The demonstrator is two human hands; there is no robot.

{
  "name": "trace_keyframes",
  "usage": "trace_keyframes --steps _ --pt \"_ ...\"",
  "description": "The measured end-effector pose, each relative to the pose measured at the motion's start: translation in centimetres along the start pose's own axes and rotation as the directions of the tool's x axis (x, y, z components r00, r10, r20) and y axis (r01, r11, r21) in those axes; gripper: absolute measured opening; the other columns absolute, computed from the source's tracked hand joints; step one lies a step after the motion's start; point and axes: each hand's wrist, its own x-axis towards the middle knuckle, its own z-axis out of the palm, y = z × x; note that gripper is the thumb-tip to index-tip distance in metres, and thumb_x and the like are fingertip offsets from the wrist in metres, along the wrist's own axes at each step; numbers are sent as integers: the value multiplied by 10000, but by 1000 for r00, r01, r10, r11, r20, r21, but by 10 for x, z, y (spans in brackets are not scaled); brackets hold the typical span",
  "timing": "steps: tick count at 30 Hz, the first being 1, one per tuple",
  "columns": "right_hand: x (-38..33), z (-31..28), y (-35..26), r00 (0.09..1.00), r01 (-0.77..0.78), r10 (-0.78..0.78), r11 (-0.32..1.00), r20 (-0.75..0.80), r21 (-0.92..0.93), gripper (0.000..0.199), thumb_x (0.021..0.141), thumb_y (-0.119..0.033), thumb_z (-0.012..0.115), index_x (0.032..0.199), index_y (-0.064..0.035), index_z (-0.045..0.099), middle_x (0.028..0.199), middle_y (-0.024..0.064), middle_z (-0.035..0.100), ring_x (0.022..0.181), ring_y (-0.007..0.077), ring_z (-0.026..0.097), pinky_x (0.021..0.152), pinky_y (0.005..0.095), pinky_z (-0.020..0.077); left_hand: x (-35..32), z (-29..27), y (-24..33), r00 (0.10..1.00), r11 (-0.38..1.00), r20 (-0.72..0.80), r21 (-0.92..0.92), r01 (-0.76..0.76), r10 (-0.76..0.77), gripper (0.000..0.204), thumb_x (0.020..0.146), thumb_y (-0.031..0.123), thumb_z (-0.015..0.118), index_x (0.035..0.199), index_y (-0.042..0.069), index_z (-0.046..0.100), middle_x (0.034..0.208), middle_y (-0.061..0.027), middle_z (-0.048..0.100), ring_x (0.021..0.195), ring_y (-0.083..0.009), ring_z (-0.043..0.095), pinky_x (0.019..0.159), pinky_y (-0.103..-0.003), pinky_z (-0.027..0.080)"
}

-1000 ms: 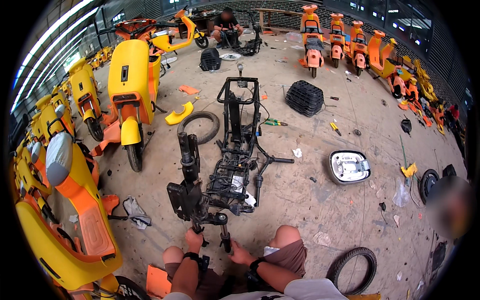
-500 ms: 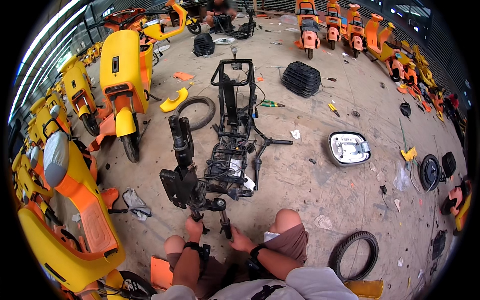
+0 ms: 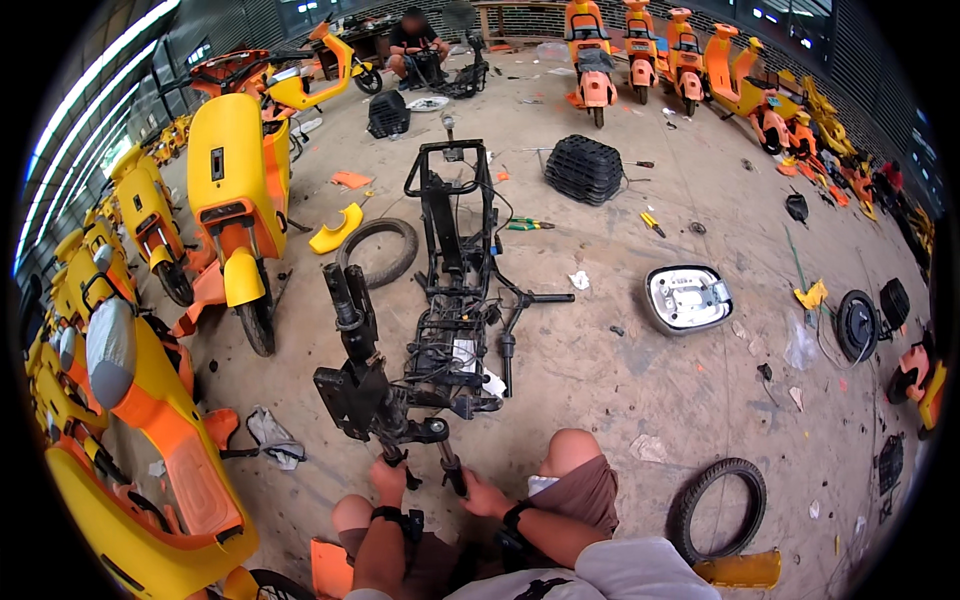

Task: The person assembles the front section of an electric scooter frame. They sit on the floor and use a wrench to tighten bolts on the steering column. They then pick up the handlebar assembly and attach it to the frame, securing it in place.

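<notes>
A stripped black scooter frame [image 3: 462, 352] lies on the floor in front of me, its near end toward my knees. At that end is the front fork [image 3: 434, 430], with two legs pointing at me and a dark flat bracket [image 3: 345, 402] on its left. Wrapped round the left fork leg is my left hand [image 3: 387, 482]. My right hand [image 3: 484, 496] is closed on the lower end of the right leg. The palms and the undersides of both fork ends are hidden.
Yellow and orange scooters [image 3: 240, 190] crowd the left side; more [image 3: 640, 60] stand at the far right. Around the frame lie a bare tyre [image 3: 383, 278], stacked black plastic parts [image 3: 583, 170], pliers [image 3: 528, 224], a white-lined seat shell [image 3: 688, 298] and another tyre [image 3: 684, 515]. A person [image 3: 412, 45] sits far off.
My view has tilted up slightly, so the far scene sits lower in the picture. Both hands keep their hold on the fork legs, and the frame shows no clear movement.
</notes>
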Motion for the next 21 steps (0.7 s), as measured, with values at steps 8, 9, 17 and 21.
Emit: trace_keyframes --steps 8,9,17,21 --pt "1 -8 -1 996 -75 75 997 38 -12 765 773 -199 615 1396 -37 201 1314 216 402 1119 398 502 924 428 430 -2 4 3 999 999 29 -37 38 -37 372 653 118 774 956 -26 615 893 -211 655 835 -379 630 714 -450 494" --pt "1 -9 -2 996 -82 82 997 38 8 766 771 -193 615 1398 -38 204 1316 214 399 1120 396 503 919 425 434 -2 5 1 999 1000 40 -22 23 -22 370 667 104 762 974 -33 607 908 -207 656 823 -364 637 708 -441 497" --pt "8 -9 10 996 24 -45 971 83 240 762 744 -124 628 1403 -30 257 1326 210 403 1102 345 532 888 419 464 -17 3 -37 970 878 197 -427 216 -143 375 672 100 694 1012 -41 624 871 -181 671 830 -303 650 754 -358 491" --pt "8 -25 2 997 37 -48 986 63 164 734 765 -175 625 1390 -12 276 1323 223 400 1007 330 586 851 394 482 -27 3 -19 972 971 217 -199 131 -87 376 676 82 668 1023 -52 622 885 -218 664 865 -342 643 777 -379 495"
